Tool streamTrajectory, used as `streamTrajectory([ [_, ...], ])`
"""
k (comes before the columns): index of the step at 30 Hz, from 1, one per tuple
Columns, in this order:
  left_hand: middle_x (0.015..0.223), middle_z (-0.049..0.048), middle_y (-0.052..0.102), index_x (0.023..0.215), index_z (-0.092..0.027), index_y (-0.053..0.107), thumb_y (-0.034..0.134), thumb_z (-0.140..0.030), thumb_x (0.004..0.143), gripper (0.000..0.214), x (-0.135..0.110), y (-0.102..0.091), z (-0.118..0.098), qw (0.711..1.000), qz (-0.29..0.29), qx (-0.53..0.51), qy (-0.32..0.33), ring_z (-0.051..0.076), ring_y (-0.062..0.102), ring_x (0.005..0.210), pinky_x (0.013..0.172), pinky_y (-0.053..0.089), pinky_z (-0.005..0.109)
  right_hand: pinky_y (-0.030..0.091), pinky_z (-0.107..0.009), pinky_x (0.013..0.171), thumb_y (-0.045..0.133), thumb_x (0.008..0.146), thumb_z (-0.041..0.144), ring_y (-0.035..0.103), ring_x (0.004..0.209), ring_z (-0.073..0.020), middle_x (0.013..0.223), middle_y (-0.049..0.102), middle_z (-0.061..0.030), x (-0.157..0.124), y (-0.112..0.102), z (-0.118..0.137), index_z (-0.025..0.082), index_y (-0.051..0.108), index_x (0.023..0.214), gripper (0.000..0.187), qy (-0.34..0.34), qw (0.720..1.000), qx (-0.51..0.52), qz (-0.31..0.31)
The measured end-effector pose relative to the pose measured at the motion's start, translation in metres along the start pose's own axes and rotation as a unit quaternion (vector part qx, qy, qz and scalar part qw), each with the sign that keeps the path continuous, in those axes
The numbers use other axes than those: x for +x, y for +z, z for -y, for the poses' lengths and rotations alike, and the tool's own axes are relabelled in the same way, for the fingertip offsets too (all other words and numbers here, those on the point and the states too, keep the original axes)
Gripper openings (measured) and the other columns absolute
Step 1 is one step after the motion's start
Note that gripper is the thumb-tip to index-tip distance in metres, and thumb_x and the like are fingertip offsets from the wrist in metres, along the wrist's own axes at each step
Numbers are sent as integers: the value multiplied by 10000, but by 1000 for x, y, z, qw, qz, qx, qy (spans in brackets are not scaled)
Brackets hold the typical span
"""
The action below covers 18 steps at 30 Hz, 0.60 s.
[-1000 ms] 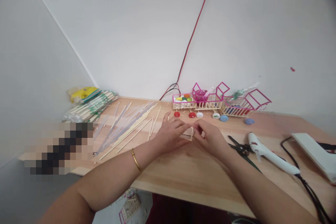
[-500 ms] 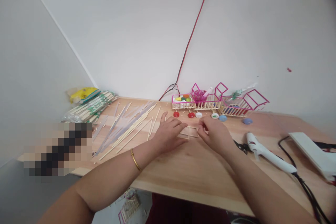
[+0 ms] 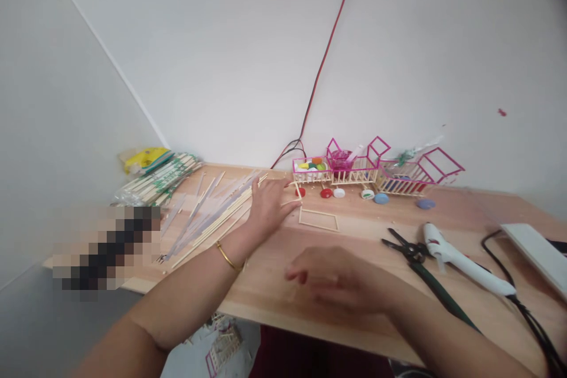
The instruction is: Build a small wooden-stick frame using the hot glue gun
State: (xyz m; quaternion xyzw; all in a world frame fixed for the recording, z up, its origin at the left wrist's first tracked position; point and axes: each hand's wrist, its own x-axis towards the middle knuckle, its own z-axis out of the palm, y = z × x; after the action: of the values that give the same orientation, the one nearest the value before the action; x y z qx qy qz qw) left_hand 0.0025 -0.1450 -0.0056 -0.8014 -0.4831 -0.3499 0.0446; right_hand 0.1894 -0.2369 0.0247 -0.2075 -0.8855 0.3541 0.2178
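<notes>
While one small rectangular frame (image 3: 319,212) lay flat on the wooden table (image 3: 274,277), a second, the raised frame (image 3: 299,192), stood tilted at the left hand (image 3: 269,204). Lying frame: four thin, pale, straight sticks meeting at the corners, open in the middle, longer than wide; it lay near the left hand, before the pink-rimmed stick carts (image 3: 352,177). Raised frame: like sticks, partly covered, pinched between left thumb and fingers. Right hand (image 3: 339,277): blurred, fingers curled, over the table's near part; whether it gripped anything could not be told. Against half a second earlier: the right hand had drawn back from the frames, the left had lifted its piece, and the lying frame had come uncovered.
</notes>
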Motion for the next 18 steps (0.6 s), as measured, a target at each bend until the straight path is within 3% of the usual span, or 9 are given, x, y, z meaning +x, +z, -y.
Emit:
streamTrajectory([
  [2, 1089, 66, 605, 1126, -205, 516, 576, -490, 749, 477, 0, 2, 2, 1000, -4, 3, 4, 214, 497, 1057, 1021, 182, 473, 442, -258, 795, 519, 826, 289, 577, 932, -145, 1098, 610, -45, 2, 4, 6, 240, 603, 1073, 265, -43, 994, 55, 89],
  [3, 1102, 68, 597, 1131, -209, 519, 575, -486, 751, 474, 0, 3, 3, 1000, -2, 2, 10, 215, 490, 1066, 1017, 198, 465, 447, -253, 782, 534, 820, 307, 586, 903, -142, 1057, 623, -46, 2, 3, 4, 232, 637, 1002, 222, -33, 994, 63, 84],
  [4, 1109, 70, 590, 1139, -214, 522, 574, -485, 752, 475, -1, 5, 3, 1000, 1, -1, 17, 216, 485, 1070, 1008, 222, 455, 453, -249, 749, 540, 817, 325, 596, 841, -137, 957, 644, -41, 1, 0, -2, 221, 662, 891, 177, -4, 997, 55, 55],
  [6, 1111, 79, 579, 1157, -215, 524, 569, -487, 755, 488, -2, 7, 2, 999, 5, -15, 34, 218, 483, 1061, 971, 290, 423, 450, -254, 662, 526, 821, 364, 583, 702, -138, 730, 634, -22, -2, -10, -22, 208, 642, 709, 225, 79, 994, -7, -71],
  [9, 1095, 91, 574, 1176, -199, 520, 561, -488, 759, 509, -3, 8, 0, 997, 12, -43, 58, 214, 493, 1030, 900, 370, 373, 428, -302, 703, 489, 834, 379, 567, 770, -173, 828, 639, -52, -9, -25, -60, 198, 628, 806, 229, 171, 946, -161, -225],
  [11, 1082, 91, 579, 1181, -194, 515, 559, -497, 757, 523, -4, 8, -1, 996, 22, -56, 71, 212, 503, 1017, 884, 389, 367, 390, -367, 816, 568, 768, 402, 526, 953, -233, 1025, 610, -97, -13, -30, -80, 185, 611, 997, 318, 201, 916, -258, -232],
  [13, 1074, 92, 587, 1174, -190, 518, 558, -520, 747, 541, -5, 9, -1, 995, 29, -63, 78, 216, 509, 1013, 882, 396, 374, 365, -402, 829, 581, 743, 432, 491, 1010, -267, 1089, 581, -114, -15, -29, -93, 188, 586, 1083, 418, 242, 896, -313, -201],
  [18, 1070, 94, 599, 1139, -169, 537, 551, -553, 734, 557, -5, 11, 2, 995, 28, -63, 74, 222, 519, 1012, 892, 397, 380, 358, -368, 780, 575, 728, 460, 504, 960, -260, 1007, 590, -106, -15, -26, -95, 185, 610, 1003, 391, 289, 868, -364, -178],
])
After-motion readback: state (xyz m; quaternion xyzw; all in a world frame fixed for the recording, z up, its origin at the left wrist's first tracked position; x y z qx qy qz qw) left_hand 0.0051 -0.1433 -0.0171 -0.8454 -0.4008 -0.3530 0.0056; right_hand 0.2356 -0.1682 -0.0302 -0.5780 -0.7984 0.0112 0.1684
